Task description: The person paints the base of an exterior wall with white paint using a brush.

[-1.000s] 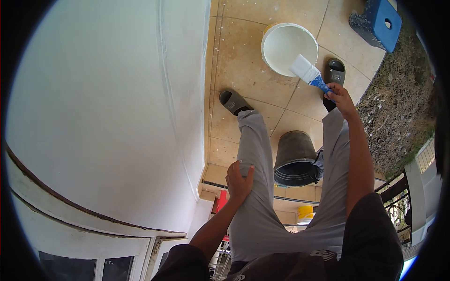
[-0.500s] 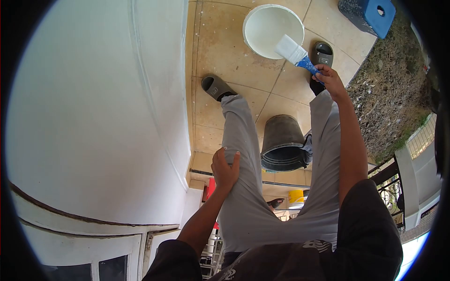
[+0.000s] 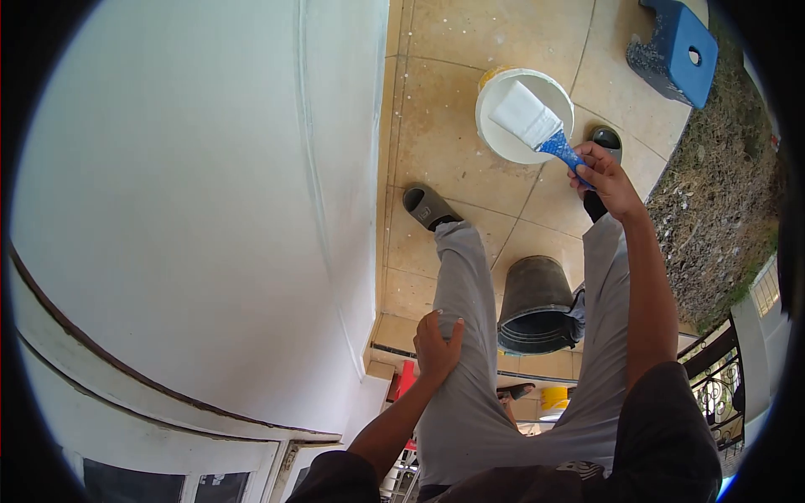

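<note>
My right hand grips the blue handle of a wide paintbrush whose bristles are coated in white paint. The bristle end overlaps the mouth of a white paint bucket, which has white paint inside. Its handle slants down toward my fingers. My left hand lies on the knee of my grey trousers, thumb spread from the fingers and nothing held in it. Between my legs a black bucket lies tipped on its side, with a grey cloth at its rim.
A painted white wall rises on the left. Paint-spotted tiles cover the floor. At the upper right a blue stool stands by a strip of dry grass. Behind me are a yellow-and-white tub and another person's foot.
The brush has moved left over the bucket's mouth, its broad side now turned more toward me. The whole view has shifted, so things appear lower and farther right. My left hand stays on the knee.
</note>
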Demonstrator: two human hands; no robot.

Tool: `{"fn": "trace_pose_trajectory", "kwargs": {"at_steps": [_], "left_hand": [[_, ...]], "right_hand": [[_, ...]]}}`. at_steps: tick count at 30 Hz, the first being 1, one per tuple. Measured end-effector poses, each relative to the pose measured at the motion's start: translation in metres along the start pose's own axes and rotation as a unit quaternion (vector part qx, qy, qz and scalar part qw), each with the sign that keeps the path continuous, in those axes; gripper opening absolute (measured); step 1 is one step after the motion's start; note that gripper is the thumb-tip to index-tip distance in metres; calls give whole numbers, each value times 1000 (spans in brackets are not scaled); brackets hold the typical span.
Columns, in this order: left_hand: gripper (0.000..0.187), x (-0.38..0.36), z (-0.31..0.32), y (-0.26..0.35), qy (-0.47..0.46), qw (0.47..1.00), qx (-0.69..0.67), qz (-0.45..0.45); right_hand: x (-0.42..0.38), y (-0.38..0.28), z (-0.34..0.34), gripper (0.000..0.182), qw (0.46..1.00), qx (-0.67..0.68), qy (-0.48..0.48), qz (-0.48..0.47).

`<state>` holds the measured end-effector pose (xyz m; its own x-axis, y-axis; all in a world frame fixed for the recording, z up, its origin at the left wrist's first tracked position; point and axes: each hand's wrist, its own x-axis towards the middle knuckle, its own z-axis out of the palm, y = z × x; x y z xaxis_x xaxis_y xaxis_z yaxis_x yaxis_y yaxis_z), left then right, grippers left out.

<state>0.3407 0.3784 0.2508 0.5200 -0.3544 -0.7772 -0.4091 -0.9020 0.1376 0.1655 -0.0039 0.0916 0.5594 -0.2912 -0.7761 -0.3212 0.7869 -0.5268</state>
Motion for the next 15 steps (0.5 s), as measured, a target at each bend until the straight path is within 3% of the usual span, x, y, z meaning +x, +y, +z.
{"fn": "trace_pose_trajectory", "kwargs": {"at_steps": [5,7,9,12,15], "left_hand": [[52,1,1,-5,2,1000,-20,17],[52,-2,2,-5,4,1000,-16,22],[52,-2,2,-4,9,1000,-3,27],[52,-2,0,-3,6,1000,2,20],[52,-2,2,-5,9,1000,-6,28]], "right_hand": [[66,-92,89,18,972,-119,-46,-196],[110,-95,116,17,938,-166,-19,-304],[140,-97,138,16,918,-199,42,-341],[149,-96,164,12,930,-219,97,-278],[135,-63,197,14,922,-261,70,-278]]}}
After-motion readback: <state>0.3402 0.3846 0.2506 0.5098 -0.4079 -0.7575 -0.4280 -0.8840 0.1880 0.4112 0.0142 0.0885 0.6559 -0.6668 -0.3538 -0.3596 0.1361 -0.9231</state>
